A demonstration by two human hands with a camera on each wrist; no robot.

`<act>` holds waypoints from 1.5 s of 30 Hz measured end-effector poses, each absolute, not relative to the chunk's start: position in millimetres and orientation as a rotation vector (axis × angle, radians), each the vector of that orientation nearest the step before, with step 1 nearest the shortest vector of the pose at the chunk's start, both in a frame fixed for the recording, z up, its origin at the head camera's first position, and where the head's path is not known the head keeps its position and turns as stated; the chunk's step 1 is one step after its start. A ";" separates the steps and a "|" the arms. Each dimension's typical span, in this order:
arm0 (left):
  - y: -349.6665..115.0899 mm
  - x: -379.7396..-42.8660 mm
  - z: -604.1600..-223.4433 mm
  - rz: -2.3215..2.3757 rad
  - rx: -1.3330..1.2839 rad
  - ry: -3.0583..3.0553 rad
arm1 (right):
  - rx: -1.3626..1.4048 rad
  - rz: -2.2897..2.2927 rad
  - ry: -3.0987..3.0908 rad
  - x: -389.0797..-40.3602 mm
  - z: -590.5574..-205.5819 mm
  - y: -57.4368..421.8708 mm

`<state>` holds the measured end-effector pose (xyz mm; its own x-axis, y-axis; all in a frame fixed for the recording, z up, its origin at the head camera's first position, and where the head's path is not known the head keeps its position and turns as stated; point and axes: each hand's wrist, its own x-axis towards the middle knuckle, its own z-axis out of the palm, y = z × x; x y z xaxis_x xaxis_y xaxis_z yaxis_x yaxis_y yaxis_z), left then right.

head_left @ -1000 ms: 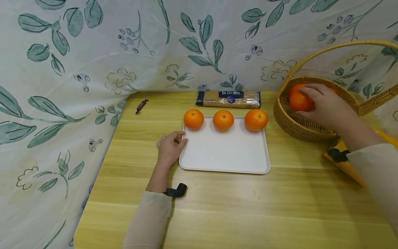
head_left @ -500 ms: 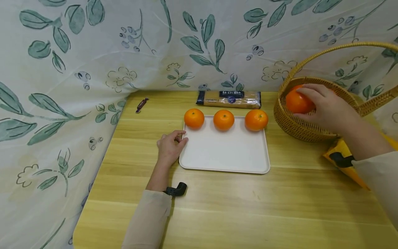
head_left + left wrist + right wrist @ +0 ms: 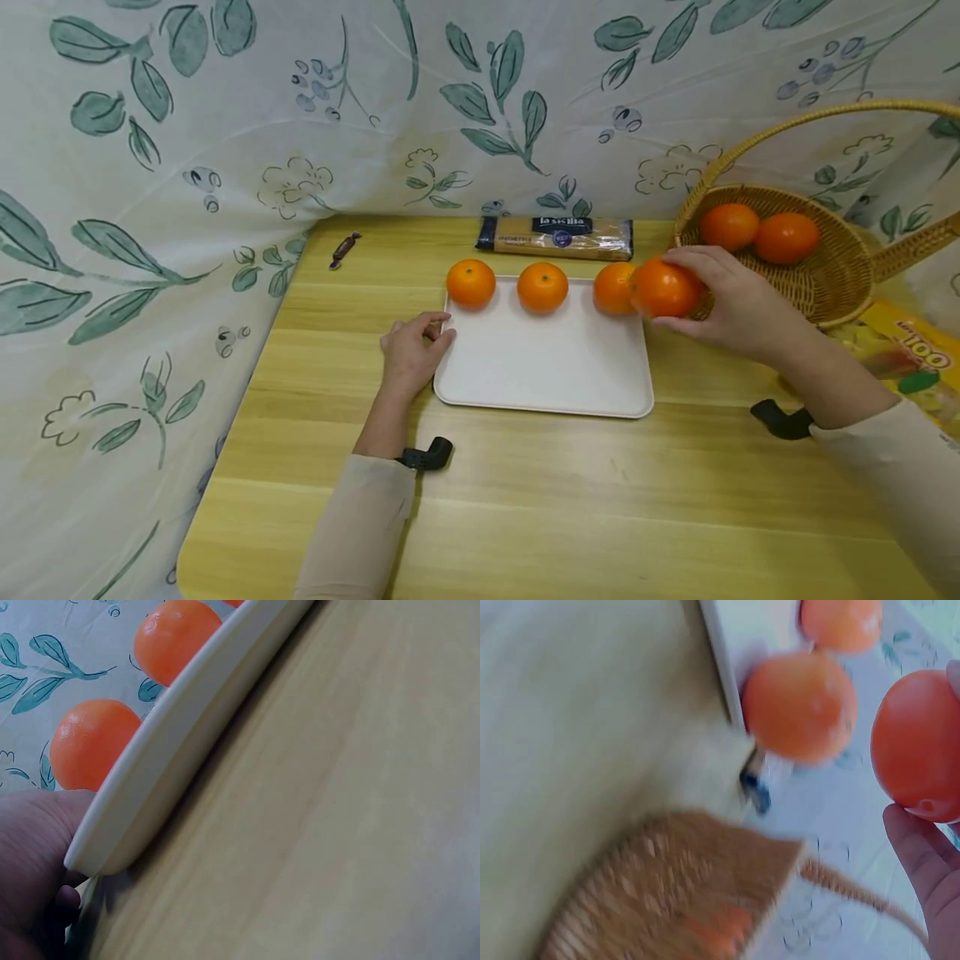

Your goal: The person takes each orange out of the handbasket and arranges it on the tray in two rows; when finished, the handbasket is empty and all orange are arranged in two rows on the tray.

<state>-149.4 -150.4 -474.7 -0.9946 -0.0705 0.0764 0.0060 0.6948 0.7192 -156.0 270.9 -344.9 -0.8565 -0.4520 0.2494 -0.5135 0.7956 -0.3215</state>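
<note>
My right hand grips a smooth red-orange tomato, held up between the basket and the tray's right end. In the head view this tomato partly covers the rightmost orange. In the right wrist view the tomato sits between the fingertips, apart from the oranges. Two more oranges, a left one and a middle one, rest along the far side of the white tray. My left hand holds the tray's left edge, thumb and fingers at the rim.
A wicker basket with a tall handle stands at right, two tomatoes inside. Beside it lies a yellow bag. A spaghetti pack lies behind the tray, and a wrapped candy at the back left. Patterned cloth hangs behind.
My right hand has lifted the tomato out of the basket and carried it left, toward the tray. Two tomatoes in the basket now show fully. My left hand has stayed at the tray.
</note>
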 end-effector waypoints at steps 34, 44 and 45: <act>-150.4 -151.6 -475.2 -1.165 0.062 -2.836 | 0.597 1.727 -2.657 -125.1 -417.4 95.2; -151.3 -151.2 -473.7 -1.137 0.040 -2.831 | 0.570 1.880 -2.598 -123.4 -425.6 72.6; -151.4 -151.2 -473.7 -1.133 0.038 -2.832 | 0.572 1.891 -2.601 -122.5 -427.0 71.4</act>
